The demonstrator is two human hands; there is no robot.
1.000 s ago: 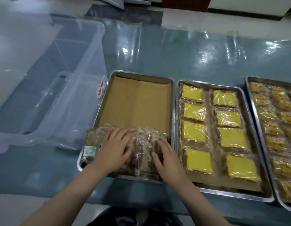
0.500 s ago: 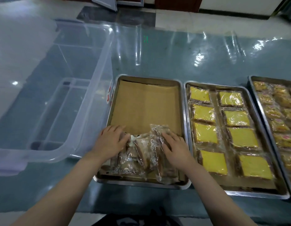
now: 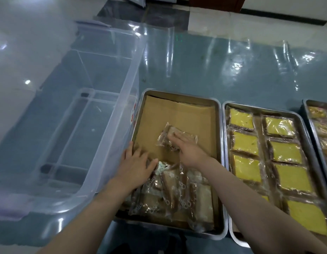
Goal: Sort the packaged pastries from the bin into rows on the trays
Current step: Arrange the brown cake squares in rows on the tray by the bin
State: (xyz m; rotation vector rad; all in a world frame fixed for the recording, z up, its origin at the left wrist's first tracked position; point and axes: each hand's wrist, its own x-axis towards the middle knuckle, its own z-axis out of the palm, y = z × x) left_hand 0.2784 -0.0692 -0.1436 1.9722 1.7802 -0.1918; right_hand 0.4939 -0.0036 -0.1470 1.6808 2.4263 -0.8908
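A metal tray (image 3: 218,125) lined with brown paper lies in front of me. A heap of brown packaged pastries (image 3: 179,191) fills its near end. My left hand (image 3: 135,164) rests flat on the heap's left edge by the tray's left rim. My right hand (image 3: 188,149) lies with straight fingers on a single wrapped pastry (image 3: 170,136) in the middle of the paper, apart from the heap. A clear plastic bin (image 3: 104,143) stands to the left of the tray, with no pastries visible inside.
A second tray (image 3: 225,114) to the right holds two rows of yellow packaged cakes (image 3: 245,143). A third tray (image 3: 305,107) with small wrapped pastries shows at the far right edge. Shiny plastic sheeting covers the blue table behind the trays.
My right hand has slid one pastry away from the heap toward the middle of the tray. My left hand stayed on the heap's left side. The view has shifted closer and to the left.
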